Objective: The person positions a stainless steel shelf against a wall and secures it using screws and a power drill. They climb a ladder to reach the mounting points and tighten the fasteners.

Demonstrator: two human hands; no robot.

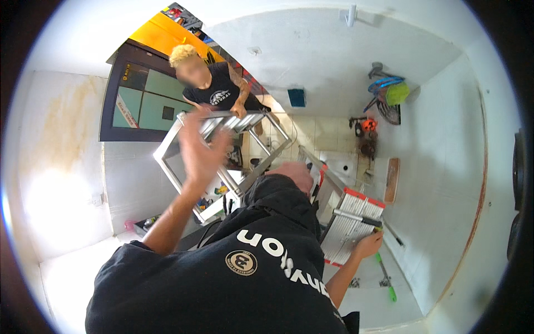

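Observation:
My left hand [203, 150] is raised, blurred by motion, with its fingers apart and nothing in them. It appears in front of a silver ladder [167, 147]; I cannot tell if they touch. My right hand [367, 245] is curled at the edge of a stepladder's ribbed platform [340, 236] with red trim. Across that platform lies a tool with a silver shaft [347, 214] and a black grip [370, 221]. The grip's end is close to my right fingertips, by a small yellow-green bit. What those fingers hold is hidden.
Another person [214, 86] in a black sleeveless top stands beyond the silver ladder, a hand [239, 109] on its top. Far below are a tiled floor [334, 133] and a white basin [339, 163]. Tools hang along the right wall, and a green-handled tool [385, 275] lies low right.

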